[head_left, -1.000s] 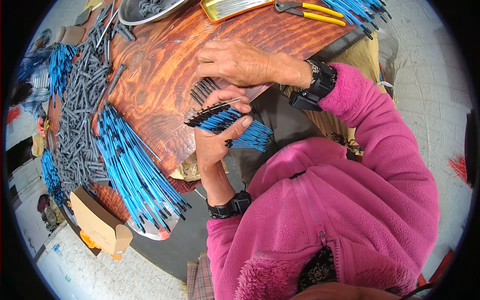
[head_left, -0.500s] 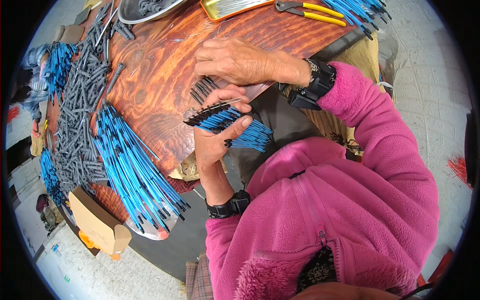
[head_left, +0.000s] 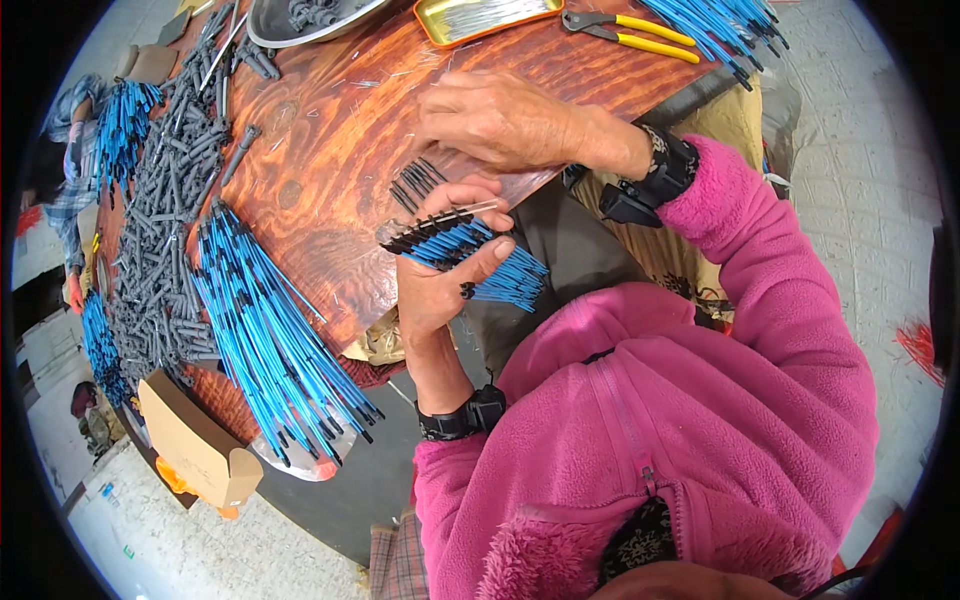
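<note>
My left hand (head_left: 428,288) is closed around a bundle of thin blue sticks with black tips (head_left: 515,275), its thumb pressed across them. A thin, pale needle-like piece (head_left: 470,209) lies across that hand's fingers. Just beyond, on the table, a row of short black pieces (head_left: 415,184) lies side by side. My right hand (head_left: 500,118) is above the table near its edge, up and to the right of this row. Its fingers are curled under, and whatever they may hold is hidden.
On the wooden table (head_left: 310,190) lie a large blue bundle (head_left: 275,330) and a heap of grey plastic plugs (head_left: 165,220). A metal bowl (head_left: 300,38), an orange-rimmed tray (head_left: 490,35) and yellow-handled pliers (head_left: 640,35) are farther off. A cardboard box (head_left: 195,440) stands left; another person's sleeve (head_left: 70,215) shows beyond.
My right hand has shifted right, away from the row of black pieces, which now shows more fully. My left hand keeps its hold on the blue sticks. The whole view has shifted slightly.
</note>
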